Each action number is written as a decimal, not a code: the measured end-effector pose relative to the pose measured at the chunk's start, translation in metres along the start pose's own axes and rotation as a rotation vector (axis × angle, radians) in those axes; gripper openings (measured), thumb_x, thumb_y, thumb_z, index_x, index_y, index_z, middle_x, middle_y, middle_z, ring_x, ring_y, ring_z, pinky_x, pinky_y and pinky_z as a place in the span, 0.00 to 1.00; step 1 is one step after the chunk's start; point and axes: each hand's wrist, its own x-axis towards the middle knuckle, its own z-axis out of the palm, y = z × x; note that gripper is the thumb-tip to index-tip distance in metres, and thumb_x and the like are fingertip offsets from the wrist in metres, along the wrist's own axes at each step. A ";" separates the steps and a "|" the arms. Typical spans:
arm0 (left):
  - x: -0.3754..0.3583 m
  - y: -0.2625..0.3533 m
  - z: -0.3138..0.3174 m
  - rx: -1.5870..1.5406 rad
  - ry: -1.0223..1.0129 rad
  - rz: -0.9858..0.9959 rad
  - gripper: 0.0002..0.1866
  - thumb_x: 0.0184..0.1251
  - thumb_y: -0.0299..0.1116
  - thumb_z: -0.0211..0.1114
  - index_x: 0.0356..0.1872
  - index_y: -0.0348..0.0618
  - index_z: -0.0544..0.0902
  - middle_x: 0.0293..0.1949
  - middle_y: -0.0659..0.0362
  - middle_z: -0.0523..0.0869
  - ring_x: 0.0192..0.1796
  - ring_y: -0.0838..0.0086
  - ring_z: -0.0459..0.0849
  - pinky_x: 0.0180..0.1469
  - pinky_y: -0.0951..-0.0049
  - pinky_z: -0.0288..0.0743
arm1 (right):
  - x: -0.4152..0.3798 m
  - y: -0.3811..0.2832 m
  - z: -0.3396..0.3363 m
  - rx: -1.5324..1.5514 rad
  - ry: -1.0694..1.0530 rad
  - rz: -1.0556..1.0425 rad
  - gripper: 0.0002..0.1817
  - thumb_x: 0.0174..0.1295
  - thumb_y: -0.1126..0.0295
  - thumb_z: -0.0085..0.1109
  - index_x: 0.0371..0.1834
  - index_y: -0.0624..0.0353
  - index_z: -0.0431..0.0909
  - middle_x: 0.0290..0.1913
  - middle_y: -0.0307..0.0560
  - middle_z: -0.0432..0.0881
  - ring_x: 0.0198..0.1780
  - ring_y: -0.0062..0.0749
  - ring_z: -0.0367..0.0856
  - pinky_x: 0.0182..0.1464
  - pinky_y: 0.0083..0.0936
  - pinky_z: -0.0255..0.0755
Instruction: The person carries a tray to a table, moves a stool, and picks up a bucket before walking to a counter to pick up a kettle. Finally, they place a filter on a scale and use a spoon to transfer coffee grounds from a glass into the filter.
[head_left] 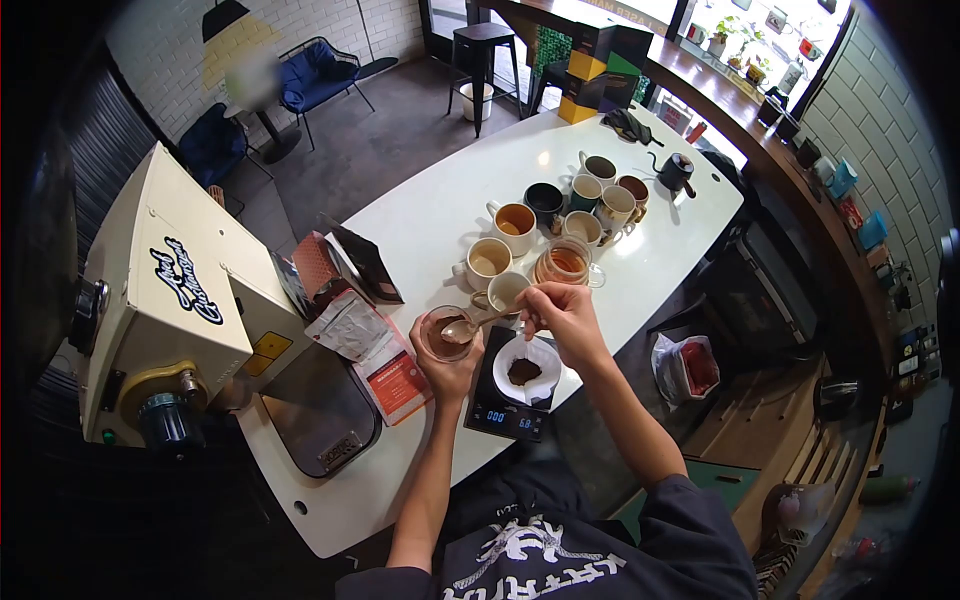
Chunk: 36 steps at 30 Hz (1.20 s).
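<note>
My left hand is wrapped round a small glass with brown ground coffee inside. My right hand pinches the handle of a spoon, whose bowl is over the mouth of the glass. Below my right forearm, a white paper filter sits in a dripper and has a small heap of dark coffee grounds at its bottom. The dripper rests on a black digital scale with lit blue digits. A pale mug stands just beyond my hands.
Several mugs and a glass server with amber liquid stand farther along the white table. Coffee bags and a large cream grinder are at the left. A kettle stands at the far right.
</note>
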 end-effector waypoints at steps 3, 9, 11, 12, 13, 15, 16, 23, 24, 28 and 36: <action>-0.002 -0.008 -0.004 -0.087 -0.021 -0.030 0.42 0.42 0.28 0.80 0.59 0.35 0.64 0.52 0.49 0.76 0.52 0.64 0.79 0.57 0.65 0.74 | -0.015 -0.018 -0.015 -0.004 0.027 -0.056 0.14 0.70 0.70 0.53 0.36 0.73 0.81 0.26 0.44 0.80 0.22 0.21 0.78 0.26 0.17 0.75; -0.002 -0.009 -0.004 0.145 -0.004 0.029 0.42 0.42 0.30 0.81 0.59 0.35 0.65 0.50 0.49 0.76 0.53 0.63 0.77 0.60 0.62 0.71 | -0.055 -0.049 -0.044 -0.179 0.203 -0.208 0.12 0.69 0.73 0.54 0.36 0.74 0.81 0.24 0.45 0.81 0.22 0.23 0.79 0.26 0.17 0.72; -0.001 -0.009 -0.003 0.079 -0.008 -0.001 0.42 0.42 0.30 0.81 0.59 0.35 0.65 0.50 0.49 0.76 0.53 0.63 0.77 0.60 0.62 0.71 | -0.068 -0.046 -0.048 -0.245 0.237 -0.228 0.11 0.69 0.74 0.54 0.37 0.74 0.81 0.25 0.45 0.81 0.24 0.22 0.79 0.27 0.17 0.73; -0.001 -0.009 -0.003 0.107 -0.005 0.004 0.42 0.42 0.30 0.81 0.59 0.35 0.65 0.50 0.49 0.76 0.53 0.63 0.77 0.60 0.62 0.71 | -0.074 -0.043 -0.050 -0.309 0.261 -0.248 0.10 0.69 0.75 0.54 0.38 0.74 0.81 0.26 0.46 0.81 0.25 0.22 0.79 0.27 0.17 0.75; -0.002 -0.008 -0.003 0.135 -0.002 0.009 0.42 0.42 0.30 0.81 0.59 0.35 0.64 0.50 0.49 0.76 0.53 0.63 0.77 0.60 0.62 0.71 | -0.078 -0.039 -0.049 -0.339 0.243 -0.275 0.09 0.68 0.77 0.54 0.37 0.73 0.81 0.26 0.45 0.81 0.25 0.21 0.80 0.28 0.17 0.74; -0.002 -0.008 -0.003 0.100 -0.009 0.000 0.42 0.42 0.29 0.80 0.59 0.35 0.64 0.50 0.49 0.76 0.53 0.63 0.77 0.60 0.62 0.71 | -0.085 -0.038 -0.048 -0.638 0.153 -0.366 0.06 0.64 0.77 0.58 0.39 0.70 0.82 0.25 0.47 0.82 0.23 0.24 0.81 0.29 0.21 0.73; -0.002 -0.008 -0.004 0.105 -0.015 0.005 0.42 0.43 0.29 0.80 0.60 0.35 0.63 0.50 0.49 0.76 0.53 0.63 0.77 0.59 0.62 0.71 | -0.088 -0.035 -0.048 -0.692 0.087 -0.392 0.06 0.60 0.79 0.59 0.39 0.67 0.82 0.26 0.48 0.82 0.24 0.27 0.82 0.29 0.22 0.73; -0.002 -0.005 -0.004 0.134 -0.035 0.007 0.42 0.46 0.28 0.78 0.62 0.37 0.62 0.52 0.50 0.75 0.54 0.64 0.76 0.59 0.64 0.71 | -0.092 -0.033 -0.042 -0.794 -0.058 -0.566 0.09 0.56 0.81 0.63 0.40 0.64 0.82 0.30 0.48 0.79 0.29 0.40 0.80 0.31 0.29 0.72; -0.002 -0.005 -0.004 0.134 -0.036 0.008 0.42 0.46 0.28 0.78 0.62 0.37 0.62 0.52 0.50 0.75 0.54 0.64 0.76 0.59 0.64 0.71 | -0.091 -0.033 -0.041 -0.816 -0.070 -0.586 0.08 0.56 0.81 0.63 0.40 0.65 0.82 0.30 0.48 0.80 0.29 0.39 0.81 0.31 0.28 0.72; -0.002 -0.006 -0.004 0.139 -0.034 0.025 0.43 0.45 0.28 0.79 0.62 0.37 0.62 0.51 0.50 0.76 0.54 0.64 0.77 0.59 0.64 0.71 | -0.086 -0.043 -0.038 -0.740 0.036 -0.624 0.07 0.58 0.82 0.60 0.39 0.67 0.82 0.29 0.48 0.81 0.28 0.33 0.82 0.30 0.25 0.73; -0.003 -0.012 -0.006 0.108 -0.031 0.004 0.42 0.43 0.28 0.79 0.60 0.35 0.63 0.51 0.49 0.76 0.53 0.63 0.78 0.59 0.64 0.72 | -0.065 -0.041 -0.011 -0.258 0.211 -0.398 0.07 0.66 0.78 0.55 0.38 0.71 0.82 0.25 0.43 0.82 0.26 0.20 0.81 0.30 0.18 0.74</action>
